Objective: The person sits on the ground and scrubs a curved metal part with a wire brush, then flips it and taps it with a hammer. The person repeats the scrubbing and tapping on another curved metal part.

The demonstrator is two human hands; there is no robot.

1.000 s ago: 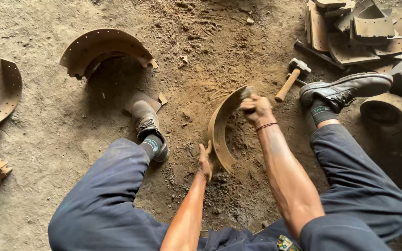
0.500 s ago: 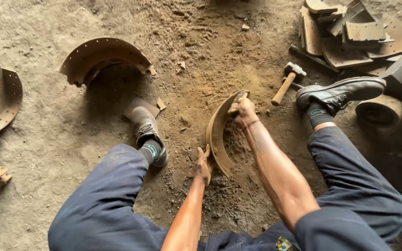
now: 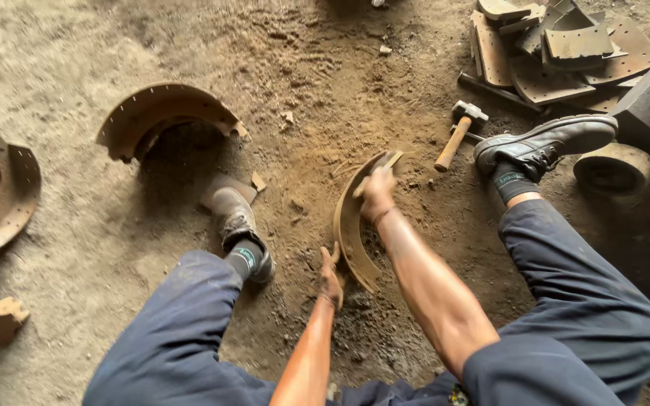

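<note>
A rusty curved brake shoe (image 3: 349, 225) stands on edge on the dirt floor between my legs. My left hand (image 3: 330, 275) grips its near end and steadies it. My right hand (image 3: 377, 195) is closed around a small tool whose tip (image 3: 385, 161) rests on the shoe's far end. I cannot tell what kind of tool it is. Dark dust lies under the shoe.
A wooden-handled hammer (image 3: 454, 135) lies beyond my right hand. Another brake shoe (image 3: 163, 116) sits far left, with two more (image 3: 5, 192) at the left edge. A pile of worn linings (image 3: 558, 49) and a metal ring (image 3: 615, 169) lie at the right. My shoes (image 3: 238, 225) flank the work.
My right hand has shifted slightly along the far end of the shoe with the tool. The left hand and the shoe stay put.
</note>
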